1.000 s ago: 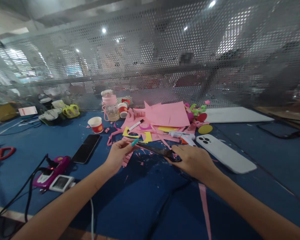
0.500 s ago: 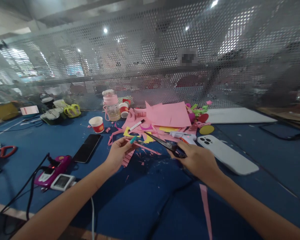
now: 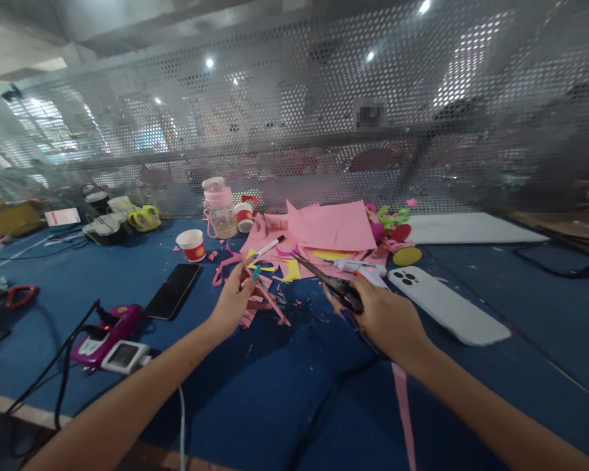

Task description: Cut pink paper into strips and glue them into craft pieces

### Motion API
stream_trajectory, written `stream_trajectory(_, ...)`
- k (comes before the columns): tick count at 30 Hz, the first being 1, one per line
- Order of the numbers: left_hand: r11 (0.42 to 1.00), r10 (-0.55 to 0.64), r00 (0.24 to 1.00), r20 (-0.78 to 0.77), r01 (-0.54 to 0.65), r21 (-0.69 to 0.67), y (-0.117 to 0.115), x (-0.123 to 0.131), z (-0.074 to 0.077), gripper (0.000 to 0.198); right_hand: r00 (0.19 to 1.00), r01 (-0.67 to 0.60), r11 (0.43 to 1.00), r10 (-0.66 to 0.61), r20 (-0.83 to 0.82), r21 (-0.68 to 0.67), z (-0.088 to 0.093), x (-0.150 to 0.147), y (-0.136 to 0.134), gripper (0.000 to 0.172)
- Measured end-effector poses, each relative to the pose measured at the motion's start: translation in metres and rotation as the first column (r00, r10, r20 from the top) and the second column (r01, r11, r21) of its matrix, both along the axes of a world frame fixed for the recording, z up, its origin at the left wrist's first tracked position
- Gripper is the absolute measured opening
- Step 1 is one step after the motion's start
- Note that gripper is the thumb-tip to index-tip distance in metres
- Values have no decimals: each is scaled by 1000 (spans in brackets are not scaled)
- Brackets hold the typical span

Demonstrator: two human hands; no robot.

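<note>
Pinched in my left hand [image 3: 235, 297] is a narrow pink paper strip [image 3: 275, 307], its free end slanting down to the right. My right hand [image 3: 385, 311] grips a pair of dark scissors [image 3: 328, 281] whose blades point up and left, apart from the strip. Beyond both hands lies a pile of pink paper sheets [image 3: 328, 226], with yellow paper pieces [image 3: 290, 269] and a white marker [image 3: 269, 247] with a black cap on it. A glue gun [image 3: 356, 267] rests just past my right hand. Small pink scraps are scattered between my hands.
A black phone [image 3: 173, 291] and a purple power strip [image 3: 108, 335] lie left; a white phone [image 3: 446, 304] lies right. A paper cup [image 3: 191, 245] and a pink-lidded bottle [image 3: 220, 208] stand behind. Another pink strip [image 3: 403, 415] lies near my right forearm. A perforated screen [image 3: 285, 124] borders the back.
The pink strip in my left hand has swung its free end downward and nearer to me. My right hand still holds the scissors, their blades now a little farther from the strip.
</note>
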State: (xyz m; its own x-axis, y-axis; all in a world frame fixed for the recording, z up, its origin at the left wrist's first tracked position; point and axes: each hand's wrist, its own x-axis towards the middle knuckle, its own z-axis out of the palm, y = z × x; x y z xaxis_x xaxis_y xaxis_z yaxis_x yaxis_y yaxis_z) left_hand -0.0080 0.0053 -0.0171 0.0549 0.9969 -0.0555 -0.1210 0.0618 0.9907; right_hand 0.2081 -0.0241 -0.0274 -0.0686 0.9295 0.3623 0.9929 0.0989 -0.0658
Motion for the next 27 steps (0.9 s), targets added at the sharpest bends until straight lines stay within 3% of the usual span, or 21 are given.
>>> stream_trajectory(4,1000,1,1000,30,-1,-15,1,1,-1,46,999,43,998,-44,-12,-37,1,-1,0,28)
stream_trajectory(8,984,25,996,85,-9,-177,4,-1,-1,8,999,28,998,-29,-29,-54,0,-1,0,31)
stream_trajectory(14,945,64,970,236,17,-327,9,-5,4,13,998,14,999,-16,-55,-33,-4,1,3,29)
stream_trajectory(20,981,34,964,263,18,-191,5,-3,9,23,995,22,996,-30,-90,-91,-4,1,4,28)
stream_trajectory(27,1000,-19,990,141,19,5,3,-5,8,48,995,-26,1000,25,-97,-8,-8,1,2,28)
